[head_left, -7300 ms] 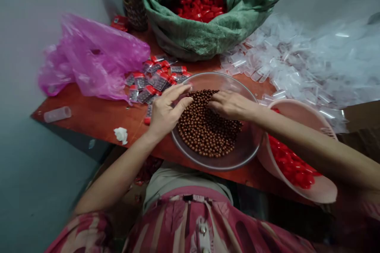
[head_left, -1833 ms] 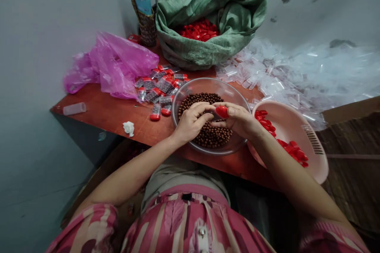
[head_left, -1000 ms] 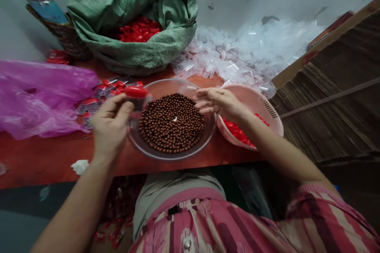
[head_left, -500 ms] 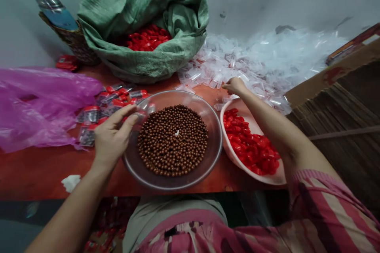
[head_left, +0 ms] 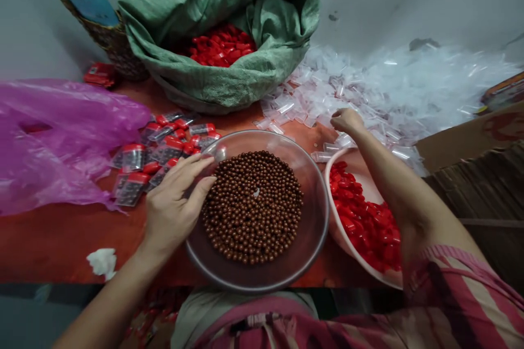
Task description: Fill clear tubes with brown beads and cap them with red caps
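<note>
My left hand [head_left: 174, 202] is over the left rim of a clear bowl [head_left: 256, 281], its thumb and fingers apart, with nothing visible between them. Brown round beads [head_left: 254, 212] fill the middle of the bowl, with a small white scrap on top. My right hand [head_left: 347, 120] has its fingers curled together at the near edge of a heap of clear plastic tubes [head_left: 319, 87]; what they pinch is too small to make out. Below that forearm sits a pale pink basin [head_left: 333, 212] with red caps [head_left: 368, 223]. Red-capped filled containers [head_left: 133, 158] lie left of the bowl.
A green sack [head_left: 233, 84] of red pieces stands behind the bowl. A purple plastic bag [head_left: 61, 142] lies at the left, with a bottle [head_left: 90, 2] in a woven holder behind it. Crumpled white paper [head_left: 102, 263] rests near the front edge. Cardboard [head_left: 462, 136] stands at the right.
The view has shifted, so the bowl and basin appear farther right and lower. Something reddish and blurred between my left fingers is no longer seen. My right hand stays curled by the tubes.
</note>
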The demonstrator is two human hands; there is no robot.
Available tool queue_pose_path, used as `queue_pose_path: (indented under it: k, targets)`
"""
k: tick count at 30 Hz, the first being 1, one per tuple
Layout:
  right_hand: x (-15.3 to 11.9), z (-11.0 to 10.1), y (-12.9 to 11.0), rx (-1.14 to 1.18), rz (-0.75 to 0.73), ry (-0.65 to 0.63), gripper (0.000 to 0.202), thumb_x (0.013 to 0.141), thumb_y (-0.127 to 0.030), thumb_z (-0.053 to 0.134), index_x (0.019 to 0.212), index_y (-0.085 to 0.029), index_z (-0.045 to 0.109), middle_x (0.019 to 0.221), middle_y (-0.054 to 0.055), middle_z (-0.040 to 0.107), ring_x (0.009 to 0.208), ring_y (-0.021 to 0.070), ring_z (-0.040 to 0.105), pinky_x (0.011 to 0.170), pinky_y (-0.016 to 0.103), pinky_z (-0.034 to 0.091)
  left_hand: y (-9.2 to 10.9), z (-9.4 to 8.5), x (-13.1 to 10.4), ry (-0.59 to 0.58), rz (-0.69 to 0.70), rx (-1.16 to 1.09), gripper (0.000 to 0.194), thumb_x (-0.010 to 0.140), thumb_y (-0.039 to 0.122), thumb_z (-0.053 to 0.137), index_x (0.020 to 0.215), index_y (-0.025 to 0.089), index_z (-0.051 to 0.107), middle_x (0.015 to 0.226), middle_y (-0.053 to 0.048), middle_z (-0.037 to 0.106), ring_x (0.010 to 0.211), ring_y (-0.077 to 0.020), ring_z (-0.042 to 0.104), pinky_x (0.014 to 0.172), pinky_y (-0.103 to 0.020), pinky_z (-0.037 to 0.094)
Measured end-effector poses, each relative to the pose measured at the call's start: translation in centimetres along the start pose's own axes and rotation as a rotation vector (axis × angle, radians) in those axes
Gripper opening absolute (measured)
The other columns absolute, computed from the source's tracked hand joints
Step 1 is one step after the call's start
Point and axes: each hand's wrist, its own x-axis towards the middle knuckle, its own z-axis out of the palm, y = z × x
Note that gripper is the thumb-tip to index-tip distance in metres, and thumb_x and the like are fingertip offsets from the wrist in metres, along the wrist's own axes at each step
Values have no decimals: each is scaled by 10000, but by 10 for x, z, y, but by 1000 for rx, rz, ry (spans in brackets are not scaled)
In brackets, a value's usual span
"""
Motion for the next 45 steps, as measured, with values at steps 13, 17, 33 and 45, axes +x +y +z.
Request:
queue_pose_path:
  k: [13,17,33,45]
  targets:
    - [-205,-29,-76,731,-679,-411,406,727,-448,780,1033,-183,742,805,54,719,708,174,673,740,351,575,53,45,16,-425,-253,-683,455,775,338,713,1186,151,662,1041,-103,742,883,-226,721,772,-324,577]
    - [-214,-20,-84,779,-715,-472,397,715,-460,788,995,-184,740,825,50,721,722,168,662,728,339,563,63,43,3,-386,-303,-660,267,777,322,693,955,127,732,791,-60,735,686,-168,685,659,-269,547]
    - [-190,-12,-68,714,-675,-57,670,671,-397,812,1284,-243,589,1402,117,560,1276,295,540,1055,505,446,57,30,-14,-295,-685,-1341,281,698,200,799,956,156,696,909,-43,759,837,-166,741,831,-282,592]
    - [-241,33,-109,782,-969,-303,407,787,-337,710,1173,-245,623,1169,68,669,1062,239,630,943,397,490,48,21,-23,-284,-724,-1157,262,718,263,801,940,153,713,969,-61,752,824,-163,727,803,-305,601]
